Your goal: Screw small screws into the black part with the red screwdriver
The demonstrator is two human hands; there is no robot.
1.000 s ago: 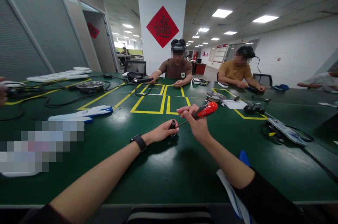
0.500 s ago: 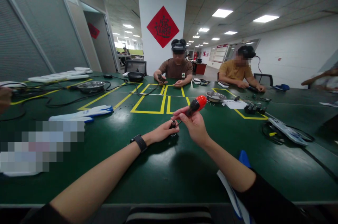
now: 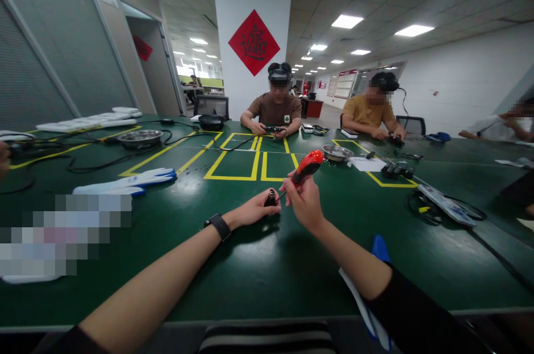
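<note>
My left hand (image 3: 255, 208), with a dark watch band on its wrist, is closed around a small dark cylindrical part (image 3: 271, 197) with a shiny round top. It holds the part roughly upright, low over the green table (image 3: 233, 282). In my right hand (image 3: 307, 202) is a screwdriver (image 3: 309, 166) with a red and black handle. The handle leans up to the right, and the thin shaft slants down toward the part. Whether its tip touches the part I cannot tell. The lower end of the part is hidden by my fingers.
Blue-and-white gloves (image 3: 129, 180) lie left; another glove (image 3: 380, 248) is beside my right forearm. Metal bowls (image 3: 141, 138) (image 3: 336, 153), a power strip (image 3: 445, 205), black parts (image 3: 398, 171) and cables surround the taped yellow rectangles. Co-workers (image 3: 276, 106) (image 3: 369, 112) sit across.
My right fingers have curled closer around the screwdriver, and its handle stands a little steeper. The co-worker opposite has brought both hands together at a dark object. My view has shifted slightly.
</note>
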